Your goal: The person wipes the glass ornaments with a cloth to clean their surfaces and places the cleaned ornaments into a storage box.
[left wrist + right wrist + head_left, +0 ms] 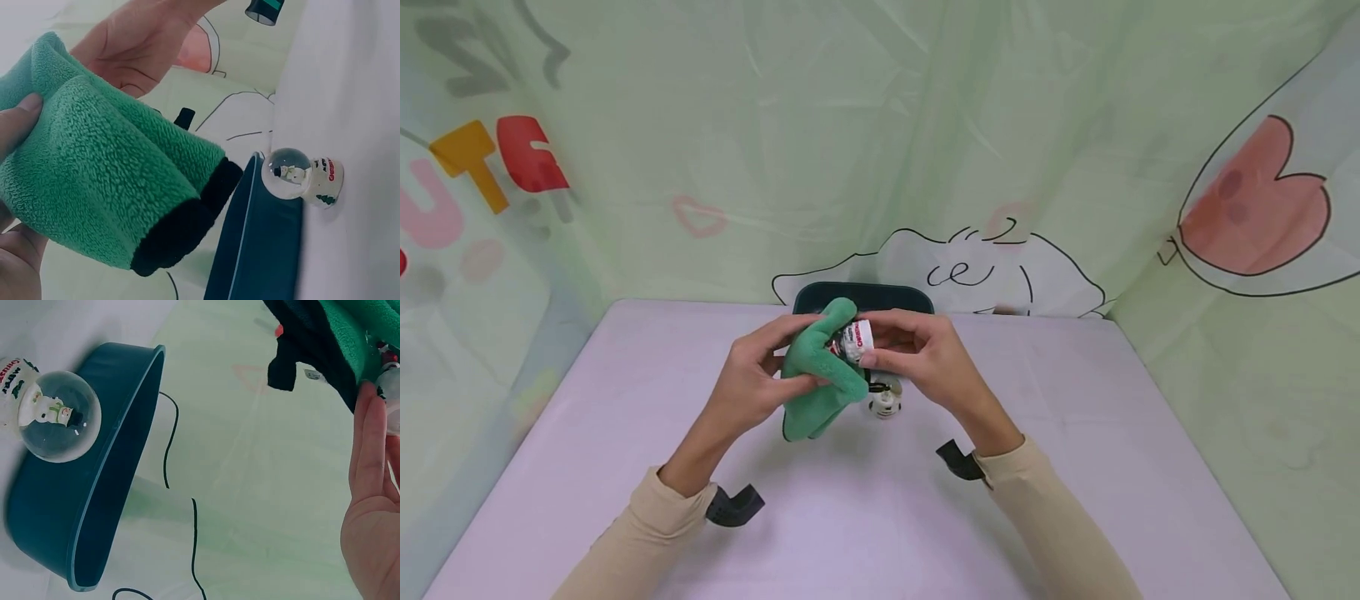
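My left hand (pixel 739 382) grips a green cloth (pixel 815 360) with black edging, fluffy in the left wrist view. The cloth wraps around the glass part of a snow globe (pixel 857 340). My right hand (pixel 928 357) pinches that globe by its white base, which carries red lettering. In the right wrist view only part of this snow globe (pixel 392 394) shows at the right edge, beside the fingers. A second snow globe (pixel 287 174), with a snowman inside and a white printed base, stands on the table below the hands.
Behind the second globe is a dark teal plastic tub (pixel 62 506) at the far side of the table. The table (pixel 880 517) has a pale lilac cover. Pale green printed sheets (pixel 820 150) hang around it. Black mounts (pixel 735 506) sit at both wrists.
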The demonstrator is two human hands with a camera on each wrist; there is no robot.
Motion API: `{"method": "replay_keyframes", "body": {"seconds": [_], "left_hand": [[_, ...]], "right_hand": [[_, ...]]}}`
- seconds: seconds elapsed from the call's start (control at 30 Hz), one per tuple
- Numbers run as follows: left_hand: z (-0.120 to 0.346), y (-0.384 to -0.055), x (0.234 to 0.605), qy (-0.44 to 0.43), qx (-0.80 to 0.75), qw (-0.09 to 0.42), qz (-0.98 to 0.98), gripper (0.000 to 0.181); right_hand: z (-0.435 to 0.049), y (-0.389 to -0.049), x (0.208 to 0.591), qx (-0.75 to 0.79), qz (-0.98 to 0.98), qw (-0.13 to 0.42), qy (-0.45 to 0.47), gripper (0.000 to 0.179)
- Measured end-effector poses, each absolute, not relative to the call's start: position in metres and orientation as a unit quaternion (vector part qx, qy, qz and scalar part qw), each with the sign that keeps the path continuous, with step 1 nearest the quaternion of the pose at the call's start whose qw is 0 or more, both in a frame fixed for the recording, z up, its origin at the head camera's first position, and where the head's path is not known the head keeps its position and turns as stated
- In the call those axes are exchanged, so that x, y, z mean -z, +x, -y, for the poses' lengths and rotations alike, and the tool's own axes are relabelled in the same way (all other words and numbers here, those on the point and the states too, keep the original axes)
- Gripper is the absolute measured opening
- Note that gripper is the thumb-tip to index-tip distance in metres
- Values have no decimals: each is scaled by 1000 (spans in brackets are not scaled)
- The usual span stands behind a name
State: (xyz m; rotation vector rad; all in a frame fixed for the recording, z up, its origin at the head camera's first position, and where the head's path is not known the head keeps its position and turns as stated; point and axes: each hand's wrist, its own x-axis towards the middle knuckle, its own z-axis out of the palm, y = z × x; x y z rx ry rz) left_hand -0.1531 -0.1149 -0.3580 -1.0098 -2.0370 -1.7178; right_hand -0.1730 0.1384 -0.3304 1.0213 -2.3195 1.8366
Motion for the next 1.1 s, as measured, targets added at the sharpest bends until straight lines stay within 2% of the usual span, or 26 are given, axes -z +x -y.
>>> {"method": "replay_keyframes", "body": {"seconds": [0.33,0.6,1.1], "left_hand": [[117,-155,357,-323,625,125,699,62],[118,-155,356,-300,651,110,688,64],[119,-157,360,-272,668,87,687,62]], "right_hand": [[-136,-177,333,-573,712,58,401,54],[-134,-180,333,-527,714,120,445,55],[-133,-185,335,-454,712,196,498,49]]}}
